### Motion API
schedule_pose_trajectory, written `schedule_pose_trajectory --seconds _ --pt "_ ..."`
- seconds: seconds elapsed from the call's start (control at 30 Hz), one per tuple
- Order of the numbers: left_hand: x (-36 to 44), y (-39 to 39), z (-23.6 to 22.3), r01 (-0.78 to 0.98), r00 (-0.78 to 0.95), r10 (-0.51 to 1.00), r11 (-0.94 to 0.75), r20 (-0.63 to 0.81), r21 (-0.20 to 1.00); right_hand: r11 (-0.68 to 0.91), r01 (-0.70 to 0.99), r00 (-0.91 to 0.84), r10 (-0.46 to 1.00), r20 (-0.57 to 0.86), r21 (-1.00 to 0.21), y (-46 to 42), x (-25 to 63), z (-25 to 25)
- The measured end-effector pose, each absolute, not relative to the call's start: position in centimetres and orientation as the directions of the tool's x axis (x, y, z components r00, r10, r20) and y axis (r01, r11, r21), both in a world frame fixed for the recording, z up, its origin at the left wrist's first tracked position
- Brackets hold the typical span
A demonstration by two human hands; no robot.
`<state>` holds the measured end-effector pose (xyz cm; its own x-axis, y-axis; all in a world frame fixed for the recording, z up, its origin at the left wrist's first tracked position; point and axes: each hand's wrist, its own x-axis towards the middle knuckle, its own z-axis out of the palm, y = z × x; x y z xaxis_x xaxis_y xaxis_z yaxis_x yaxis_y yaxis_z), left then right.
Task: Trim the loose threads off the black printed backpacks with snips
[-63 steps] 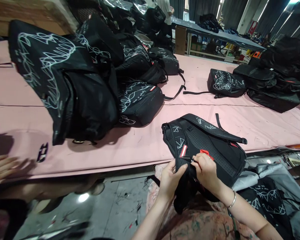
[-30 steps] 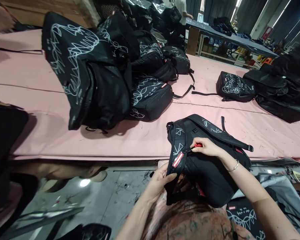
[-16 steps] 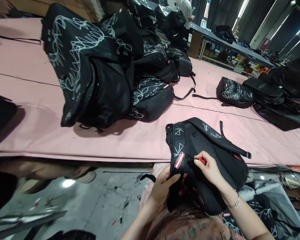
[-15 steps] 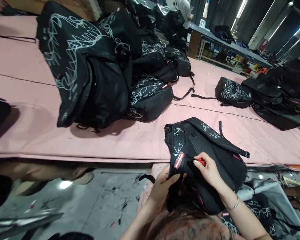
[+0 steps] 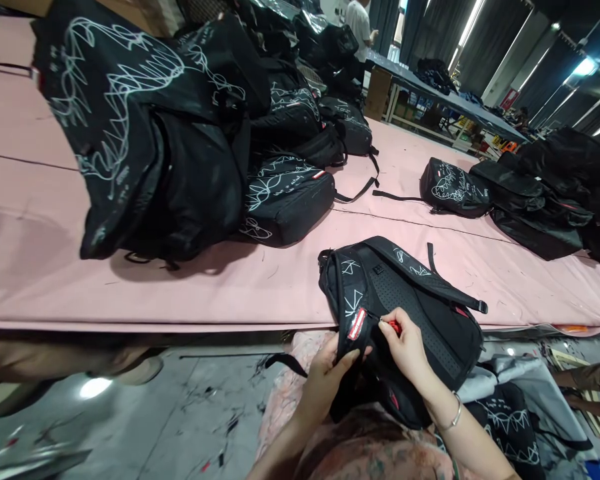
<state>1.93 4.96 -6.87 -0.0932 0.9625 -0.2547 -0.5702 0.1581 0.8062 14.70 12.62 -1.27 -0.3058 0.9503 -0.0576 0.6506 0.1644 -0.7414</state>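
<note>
A black backpack [image 5: 405, 293] with white scribble lines rests partly on the pink table edge and partly against my lap, its padded back and shoulder straps facing up. My left hand [image 5: 327, 373] is closed on the backpack's side strap, thumb on top, just below a red-and-white label [image 5: 357, 324]. In my right hand [image 5: 404, 347], fingers pinched, is a small red-handled tool [image 5: 394, 326], mostly hidden by the fingers. Its thin dark tip points left at the fabric beside the label; whether it touches cannot be seen.
Several black backpacks [image 5: 200, 173] are heaped at the left of the pink table [image 5: 280, 280], with more [image 5: 530, 187] at the right. Below right, another patterned bag [image 5: 505, 420] lies on grey cloth. A person [image 5: 359, 27] stands at the back; another person's legs show at right.
The whole view has shifted a little, so things appear further left. Both hands keep their hold on the backpack and the red-handled tool.
</note>
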Motion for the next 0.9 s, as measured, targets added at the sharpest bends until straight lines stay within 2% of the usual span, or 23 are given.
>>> schedule_pose_trajectory --seconds 0.23,0.4,0.5,0.63,0.8,0.9 --pt "1.9 4.9 -7.4 -0.547 -0.088 0.971 0.138 -0.221 0.826 0.237 0.671 -0.346 0.938 -0.013 -0.702 13.4 15.2 -2.0" --pt "1.6 4.8 -7.0 -0.531 -0.085 0.970 0.147 -0.226 0.834 0.236 0.629 -0.413 0.909 -0.062 -0.741 14.7 15.7 -2.1" --pt "1.5 4.7 -6.5 -0.550 -0.071 0.970 0.158 -0.234 0.820 0.257 0.643 -0.458 0.884 -0.093 -0.722 15.3 15.5 -1.5" --pt "1.3 4.6 -6.5 -0.541 -0.069 0.976 0.138 -0.207 0.830 0.320 0.643 -0.499 0.864 -0.064 -0.696 15.8 15.2 -1.2" --pt "0.8 4.4 -7.3 -0.472 -0.045 0.975 0.170 -0.216 0.865 0.276 0.559 -0.531 0.843 -0.083 -0.782 16.7 15.2 -2.2" --pt "0.1 4.3 -7.7 -0.489 -0.001 0.978 0.182 -0.210 0.853 0.252 0.507 -0.590 0.798 -0.119 -0.824 18.3 15.2 -2.2"
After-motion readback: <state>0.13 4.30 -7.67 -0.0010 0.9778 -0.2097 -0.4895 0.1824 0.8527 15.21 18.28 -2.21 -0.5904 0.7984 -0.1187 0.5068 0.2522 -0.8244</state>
